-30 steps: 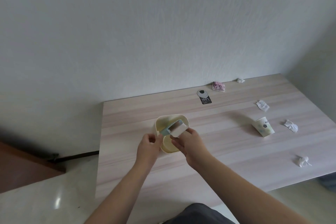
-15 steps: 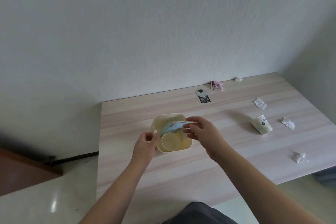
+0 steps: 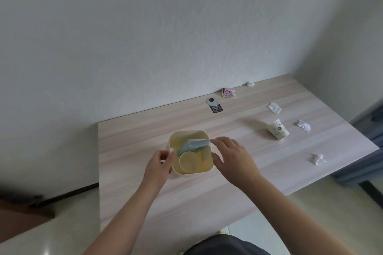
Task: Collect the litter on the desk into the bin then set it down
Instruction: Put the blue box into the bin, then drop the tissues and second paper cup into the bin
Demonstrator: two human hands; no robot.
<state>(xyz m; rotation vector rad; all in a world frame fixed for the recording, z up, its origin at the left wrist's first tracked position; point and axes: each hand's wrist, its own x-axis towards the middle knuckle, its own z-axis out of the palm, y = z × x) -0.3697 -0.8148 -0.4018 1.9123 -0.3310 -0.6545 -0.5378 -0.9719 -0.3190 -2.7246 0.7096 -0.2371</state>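
Note:
A cream square bin [image 3: 204,168] stands on the wooden desk [image 3: 145,134]. Inside it lie a pale blue box [image 3: 191,145] and a round yellow cup [image 3: 189,162]. My left hand [image 3: 158,164] grips the bin's left rim. My right hand [image 3: 233,158] hovers at the bin's right edge with fingers spread, and its fingertips touch the end of the blue box. A paper cup [image 3: 277,129] lies on its side to the right. Crumpled tissues [image 3: 274,107], [image 3: 303,125], [image 3: 317,159], [image 3: 250,84] and a pink packet [image 3: 228,92] lie scattered on the right half.
A round cable grommet [image 3: 211,101] with a black label [image 3: 216,108] sits near the wall. The desk's far edge meets a white wall; its left edge is close to the bin. Dark furniture [image 3: 371,130] stands past the right edge.
My right hand lowered the blue box into the bin, let it go and opened, drawing back to the right. My left hand stayed on the rim.

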